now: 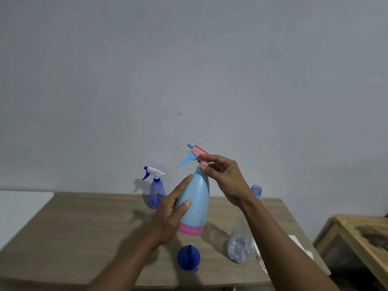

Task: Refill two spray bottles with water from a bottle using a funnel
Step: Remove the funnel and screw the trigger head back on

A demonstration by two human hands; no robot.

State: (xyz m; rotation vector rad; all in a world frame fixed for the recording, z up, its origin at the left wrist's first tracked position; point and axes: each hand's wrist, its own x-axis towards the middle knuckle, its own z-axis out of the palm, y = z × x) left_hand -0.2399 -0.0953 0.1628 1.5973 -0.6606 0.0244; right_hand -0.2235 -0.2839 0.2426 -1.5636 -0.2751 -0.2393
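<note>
While a plain grey wall fills the upper part of the view, two bare forearms reach in from the bottom edge over a wood-grain counter (84,227). The left hand (168,221) wraps around the body of a light blue spray bottle (196,203), its grip clamped on the lower half with the thumb lying across the front and the fingers curving behind. This bottle has a pink band at its base and is held up above the counter, tilted slightly, not resting on anything. The right hand (225,177) comes in from the right, its grip pinched together on the neck of the pink spray head (199,153), just above the bottle's shoulder. A pale blue trigger and nozzle tip point left from that head.

Behind and to the left of the held bottle, a translucent blue spray bottle (156,191) stands upright on the counter near the wall, with a white and dark blue trigger head fitted on top. Near the front edge of the counter, a dark blue funnel (188,258) sits upside down, wide mouth on the surface and spout pointing up. To its right stands a clear plastic water bottle (241,242), uncapped, with a blue-tinted threaded neck; the right forearm crosses in front of its upper part. At the far right, apart from the counter, is a light wooden stool (357,238).
</note>
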